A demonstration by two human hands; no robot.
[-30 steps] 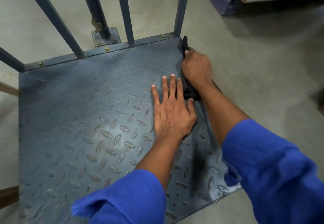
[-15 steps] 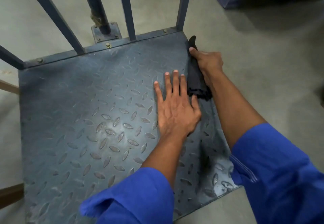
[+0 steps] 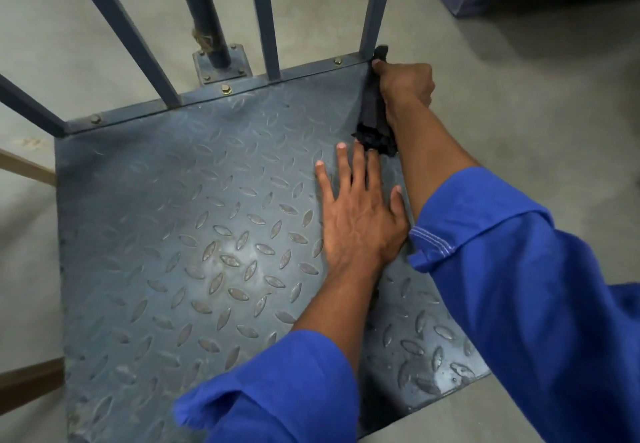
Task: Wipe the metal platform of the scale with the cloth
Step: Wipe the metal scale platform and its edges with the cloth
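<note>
My right hand (image 3: pixel 405 87) grips the black cloth (image 3: pixel 374 113), fingers curled around it, at the platform (image 3: pixel 173 217) upper-right edge; left hand (image 3: pixel 360 217) lies flat, fingers spread, just below.

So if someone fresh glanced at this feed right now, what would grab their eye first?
Probably the right hand gripping a dark cloth along the far right edge of the blue-grey tread-plate platform. Next, the left hand pressed flat on the plate just below the cloth. Then the bright blue sleeves filling the lower right.
</note>
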